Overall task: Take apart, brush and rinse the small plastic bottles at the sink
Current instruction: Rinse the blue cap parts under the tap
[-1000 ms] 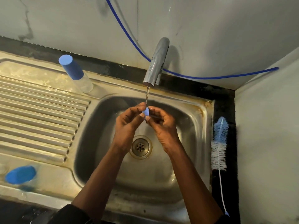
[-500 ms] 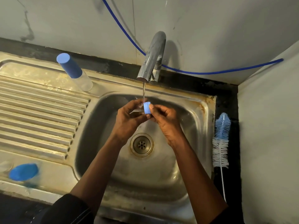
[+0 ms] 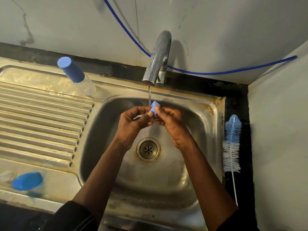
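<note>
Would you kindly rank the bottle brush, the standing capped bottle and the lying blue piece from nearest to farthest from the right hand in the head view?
From the right hand:
1. bottle brush, on the counter at right.
2. capped bottle, standing back left on the drainboard.
3. blue piece, front left.

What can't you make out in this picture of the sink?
Head view only:
- the small blue part under the tap: mostly covered by fingers of the left hand and right hand; shape unclear.
- the thin pale piece in the left hand: too small to identify.
- the blue object, lower left: blurred.
</note>
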